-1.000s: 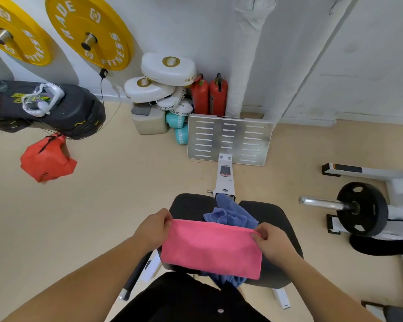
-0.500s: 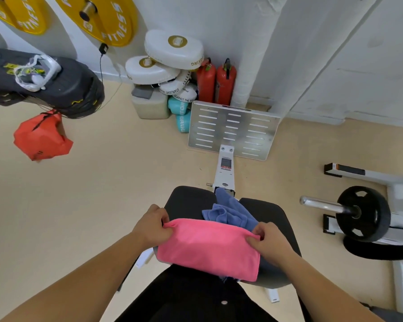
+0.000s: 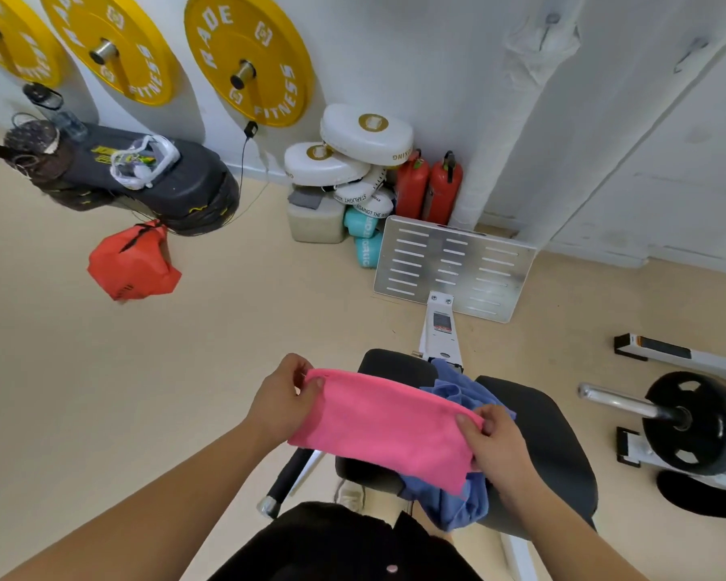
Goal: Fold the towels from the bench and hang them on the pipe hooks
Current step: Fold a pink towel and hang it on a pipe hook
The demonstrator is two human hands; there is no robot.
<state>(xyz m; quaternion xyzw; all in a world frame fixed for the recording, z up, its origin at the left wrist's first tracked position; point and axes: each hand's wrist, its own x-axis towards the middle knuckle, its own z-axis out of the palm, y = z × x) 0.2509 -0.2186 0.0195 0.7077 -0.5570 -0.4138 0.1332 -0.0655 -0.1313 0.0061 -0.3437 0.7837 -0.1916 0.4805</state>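
Above the black bench, a pink towel is stretched flat between both hands, folded to a long band that slopes down from left to right. The left hand pinches the upper left corner, thumb on top and fingers curled beneath the cloth. The right hand grips the right end the same way, thumb pressed on the top face and the other fingers tucked behind. A crumpled blue towel lies on the bench under the pink one, part of it hanging over the near edge. Past the bench a metal footplate leans near the wall, with two red fire extinguishers and a stack of white pads just behind it. Yellow weight plates hang on the wall, a red bag hangs at the left, and a barbell with a black plate rests at the right.
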